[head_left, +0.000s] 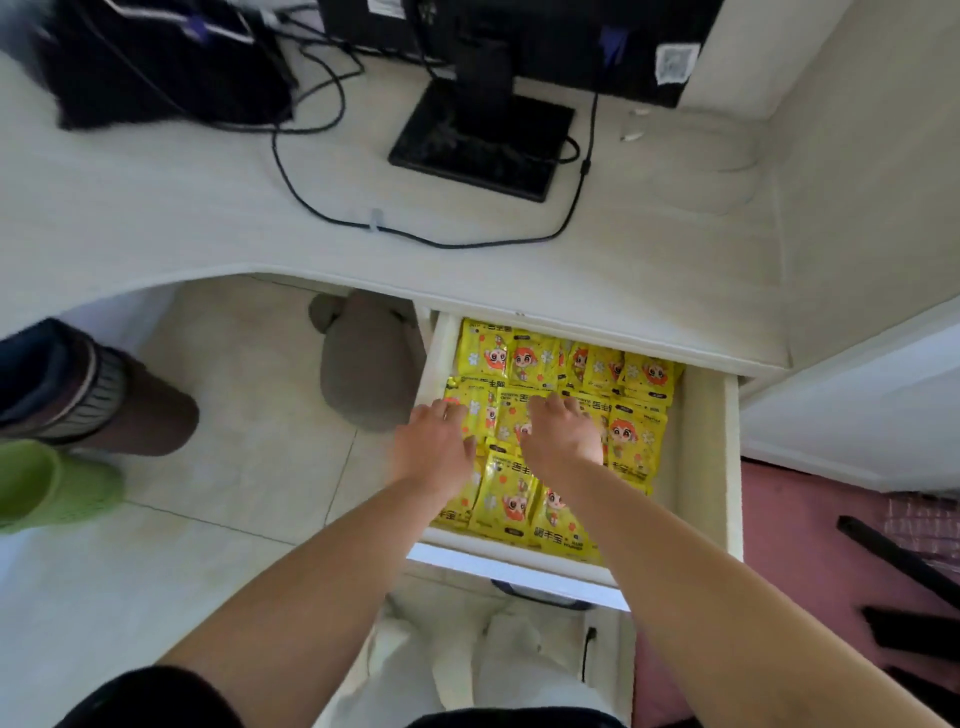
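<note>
A white drawer (701, 457) stands pulled out from under the desk. It is filled with several yellow packets (639, 436) printed with a red-haired cartoon figure, lying in overlapping rows. Both my hands are inside the drawer. My left hand (434, 441) rests palm down on the packets near the drawer's left wall, fingers stretched forward. My right hand (561, 434) lies flat on the packets in the middle, fingers forward. The packets under both palms are hidden. Neither hand visibly grips a packet.
The white desk (208, 218) above carries a monitor stand (483, 140), black cables and a black bag (156, 62). A grey plush toy (363, 364) lies on the tiled floor under the desk. Another person's leg and green shoe (52, 483) stand at the left.
</note>
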